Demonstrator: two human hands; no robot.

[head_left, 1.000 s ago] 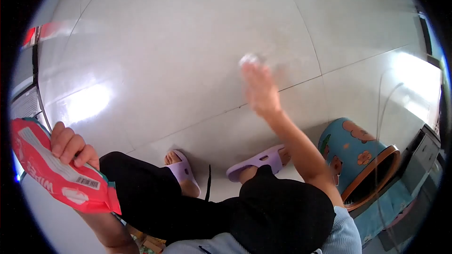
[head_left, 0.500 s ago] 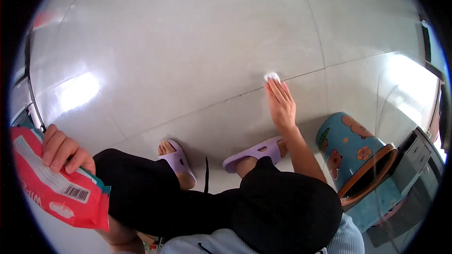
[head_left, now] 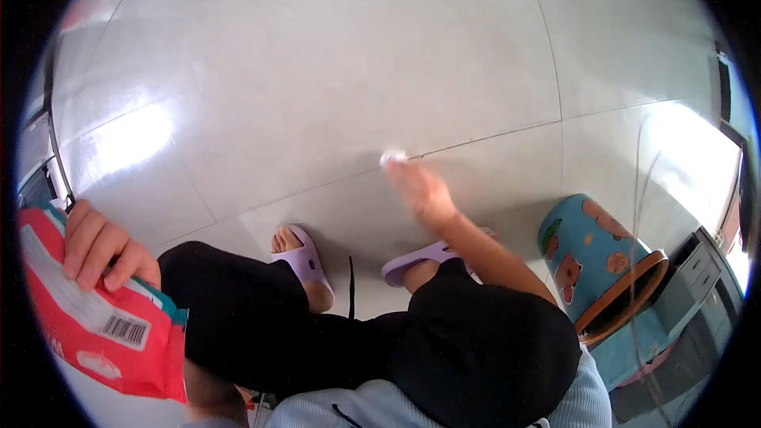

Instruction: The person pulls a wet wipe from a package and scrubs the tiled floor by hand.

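At the lower left, my left hand (head_left: 111, 247) grips a red and teal pack of wipes (head_left: 103, 325), its fingers curled over the top edge and a barcode label facing up. My right hand (head_left: 424, 194) reaches down to the tiled floor (head_left: 333, 71), blurred by motion. A small crumpled white wipe (head_left: 393, 158) shows under its fingertips, pressed on the floor near a dark tile seam. Most of the wipe is hidden by the fingers.
Two feet in purple slippers (head_left: 309, 269) are planted close below my right hand. A blue patterned bin (head_left: 587, 242) with a brown rim lies tilted on the right. Grey drawers (head_left: 701, 265) stand beyond it. Bright reflections lie on both sides of the floor.
My right hand has swept left and slightly toward me along the tile seam with the white wipe. My left hand still holds the pack in nearly the same place.
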